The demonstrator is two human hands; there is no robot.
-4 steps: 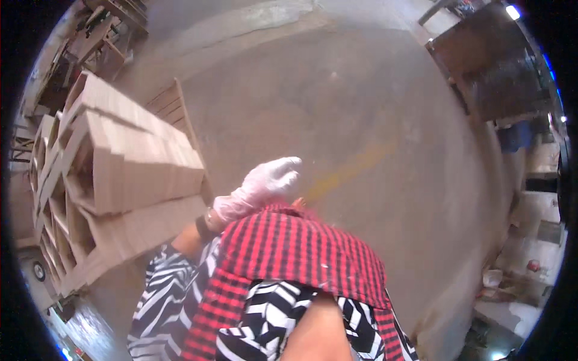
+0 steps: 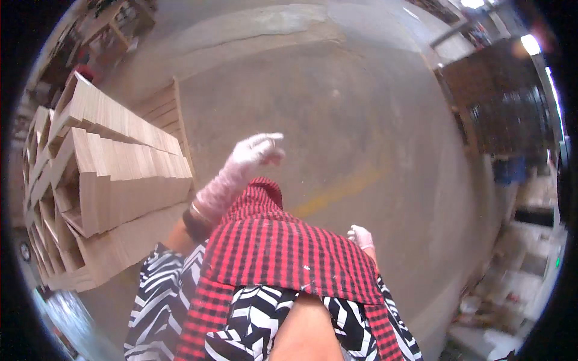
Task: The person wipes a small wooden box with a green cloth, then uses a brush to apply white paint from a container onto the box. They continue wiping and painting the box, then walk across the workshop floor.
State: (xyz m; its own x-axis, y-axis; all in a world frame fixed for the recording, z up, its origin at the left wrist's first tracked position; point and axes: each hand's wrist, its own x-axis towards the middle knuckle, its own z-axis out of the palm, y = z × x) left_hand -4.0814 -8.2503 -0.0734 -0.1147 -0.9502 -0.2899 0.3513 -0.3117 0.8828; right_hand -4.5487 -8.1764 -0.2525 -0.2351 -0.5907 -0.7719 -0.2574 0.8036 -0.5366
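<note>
My left hand [image 2: 257,150], in a white glove, reaches out over the floor in front of my red-and-black checked apron [image 2: 283,253]. Its fingers are loosely bent and apart, and no object shows in them. To the right of the apron my right hand [image 2: 362,236], also gloved in white, hangs low with its fingers curled in; nothing is visible in it. Nearest to my left hand, though apart from it, is a tall stack of pale wood-grain box frames [image 2: 126,162], lying in stepped rows with hollow ends facing left.
Behind the stack stands a slatted wooden pallet [image 2: 168,111]. The grey concrete floor [image 2: 373,114] carries a worn yellow line [image 2: 340,194]. A large dark stack [image 2: 500,96] stands at the far right, with a blue item [image 2: 510,171] below it. Clear plastic wrapping [image 2: 75,319] lies lower left.
My left hand has swung forward and slightly left. My right hand has come into sight beside the apron's right edge. The box-frame stack sits a little farther left in view.
</note>
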